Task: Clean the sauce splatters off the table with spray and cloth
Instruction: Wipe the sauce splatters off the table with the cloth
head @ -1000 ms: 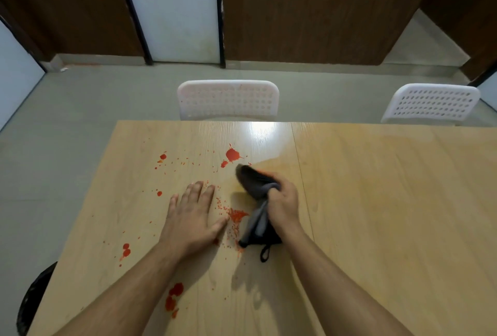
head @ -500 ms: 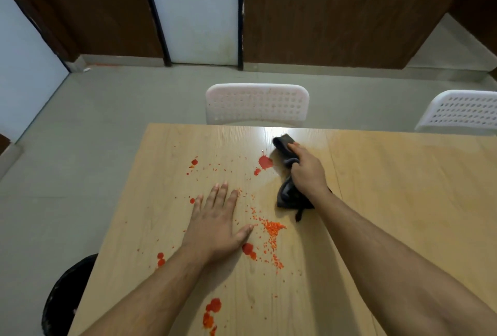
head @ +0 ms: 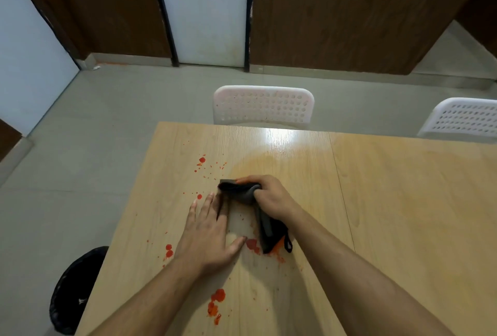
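My right hand (head: 271,198) grips a dark grey cloth (head: 242,193) bunched on the light wooden table (head: 390,214); the cloth's tail (head: 269,236) trails back under my wrist onto a red smear. My left hand (head: 208,236) lies flat, fingers spread, on the table just left of the cloth. Red sauce splatters (head: 201,160) dot the table near the left edge, with bigger blobs (head: 217,298) close to me and drops (head: 169,251) left of my left wrist. No spray bottle is in view.
Two white perforated chairs stand at the far side, one (head: 263,104) straight ahead and one (head: 462,118) at the right. A black bin (head: 72,290) sits on the floor by the table's left edge. A faint orange wiped haze (head: 269,163) marks the table ahead of the cloth.
My right hand has pulled the cloth back toward me and leftward, next to my left hand. The large splat and scattered drops in the middle are wiped away. The left hand stayed planted.
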